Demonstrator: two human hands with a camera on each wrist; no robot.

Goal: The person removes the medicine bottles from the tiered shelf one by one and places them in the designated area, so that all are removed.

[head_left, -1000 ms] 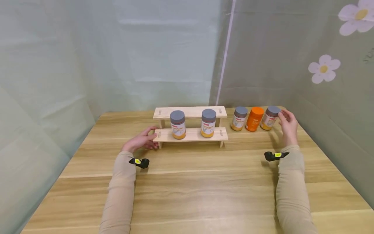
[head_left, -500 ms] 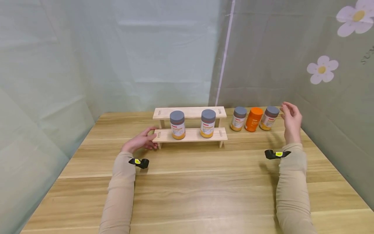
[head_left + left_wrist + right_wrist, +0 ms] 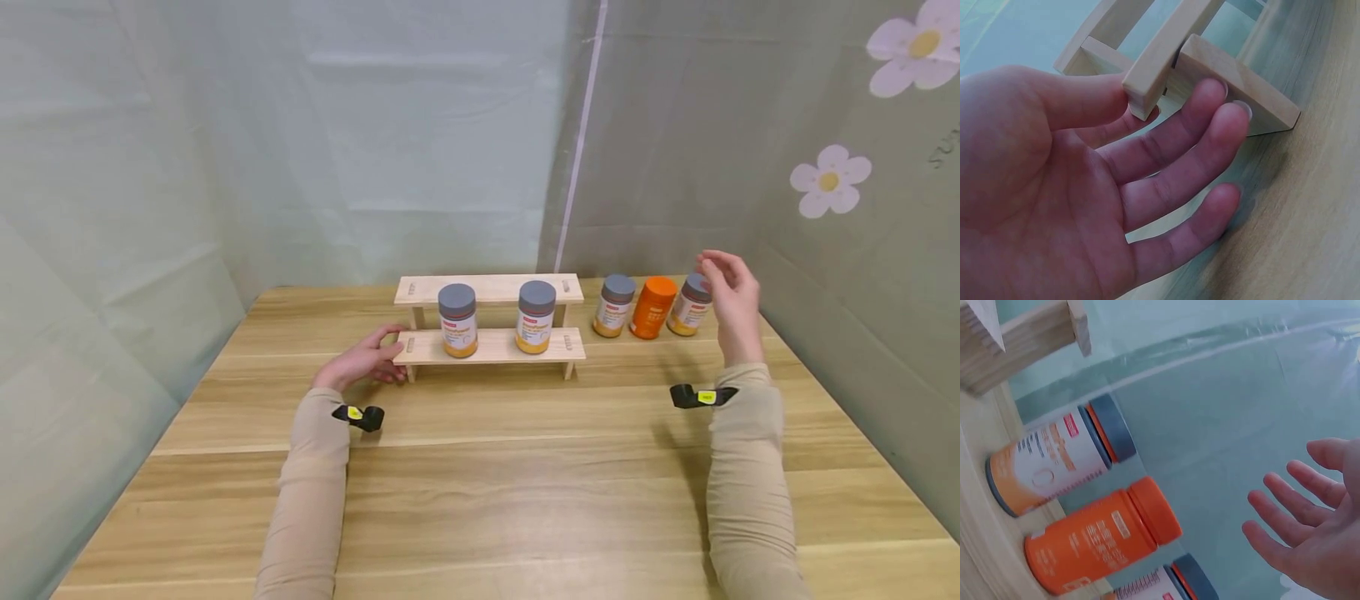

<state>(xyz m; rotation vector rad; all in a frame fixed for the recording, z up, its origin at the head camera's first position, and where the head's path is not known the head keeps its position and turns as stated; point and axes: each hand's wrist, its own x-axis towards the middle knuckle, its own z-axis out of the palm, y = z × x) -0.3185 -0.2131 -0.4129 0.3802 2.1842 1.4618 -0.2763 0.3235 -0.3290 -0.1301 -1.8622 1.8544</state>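
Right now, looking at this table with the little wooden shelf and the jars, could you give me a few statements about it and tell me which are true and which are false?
1. Two grey-lidded jars stand on the lower step of the wooden shelf. True.
2. The right hand grips the orange jar. False: it hovers with fingers spread, holding nothing, near the rightmost grey-lidded jar.
3. The left hand touches the left end of the shelf. True: its thumb and fingers rest against the wood.
4. The top step of the shelf carries a jar. False: it is bare.
5. Three jars stand in a row on the table to the right of the shelf. True.
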